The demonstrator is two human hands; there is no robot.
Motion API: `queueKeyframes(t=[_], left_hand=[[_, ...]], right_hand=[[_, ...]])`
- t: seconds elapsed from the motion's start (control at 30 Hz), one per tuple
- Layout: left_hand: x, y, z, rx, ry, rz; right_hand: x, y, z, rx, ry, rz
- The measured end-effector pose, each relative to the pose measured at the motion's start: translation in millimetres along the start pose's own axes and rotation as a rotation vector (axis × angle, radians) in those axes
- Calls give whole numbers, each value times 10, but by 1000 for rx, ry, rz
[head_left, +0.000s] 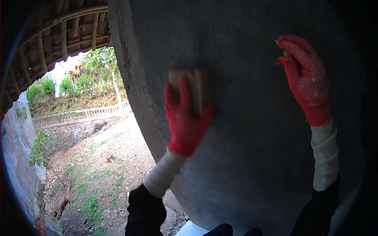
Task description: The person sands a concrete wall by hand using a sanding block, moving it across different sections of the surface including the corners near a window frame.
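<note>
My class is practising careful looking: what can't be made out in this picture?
All in the head view:
Block: material unclear, motion blur; its wall side is hidden by the block itself.
Left hand: palm hidden behind the back of the glove.
Right hand: curled fingers hide whether it holds anything.
White object: cut off by the bottom edge.
Wall: far right lost in darkness.

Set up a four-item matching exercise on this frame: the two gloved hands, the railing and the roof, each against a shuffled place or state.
1. Left hand in red glove
2. Right hand in red glove
3. Pale balustrade railing
4. Bamboo-framed tiled roof

A. Overhead, upper left of view
B. On a brown block at the dark grey wall
C. Outdoors, beyond the dirt slope
D. Raised, fingers bent, away from the block

Pairs: 1-B, 2-D, 3-C, 4-A
</note>
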State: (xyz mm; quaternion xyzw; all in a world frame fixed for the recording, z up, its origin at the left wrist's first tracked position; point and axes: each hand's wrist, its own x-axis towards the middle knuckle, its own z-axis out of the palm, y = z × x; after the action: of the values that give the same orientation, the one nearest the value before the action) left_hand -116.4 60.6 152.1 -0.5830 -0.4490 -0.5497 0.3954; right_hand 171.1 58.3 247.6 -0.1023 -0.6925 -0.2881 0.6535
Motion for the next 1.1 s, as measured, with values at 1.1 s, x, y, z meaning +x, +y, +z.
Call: queueKeyframes(t=[1.1], left_hand=[[-1570, -953, 70, -7, -122, -65]], right_hand=[[-22, 15, -17, -142, -38, 9]])
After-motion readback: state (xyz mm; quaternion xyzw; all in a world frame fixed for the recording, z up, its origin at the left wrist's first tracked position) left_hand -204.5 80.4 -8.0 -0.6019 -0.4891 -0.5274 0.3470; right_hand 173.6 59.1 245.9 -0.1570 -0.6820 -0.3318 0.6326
